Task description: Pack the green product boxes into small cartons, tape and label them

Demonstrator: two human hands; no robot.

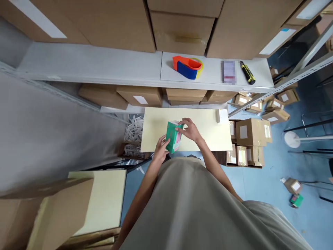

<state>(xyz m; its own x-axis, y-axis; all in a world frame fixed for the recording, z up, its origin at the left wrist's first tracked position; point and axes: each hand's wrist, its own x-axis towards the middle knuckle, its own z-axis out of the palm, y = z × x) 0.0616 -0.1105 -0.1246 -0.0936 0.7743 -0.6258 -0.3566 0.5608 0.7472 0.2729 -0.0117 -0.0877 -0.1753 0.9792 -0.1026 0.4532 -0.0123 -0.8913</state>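
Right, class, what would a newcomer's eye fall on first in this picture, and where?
Probably the bright green box, which the left hand holds over the pale table, the right hand at its top end. Then the orange-and-blue tape dispenser on the shelf beyond, with a yellow-and-black cutter lying farther right on it.

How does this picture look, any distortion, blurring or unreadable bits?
Head view: wide-angle stretching seems to make the grey shirt loom; same head view, a pixelated patch hides something beside the cutter, and print on the green box is too small to read.
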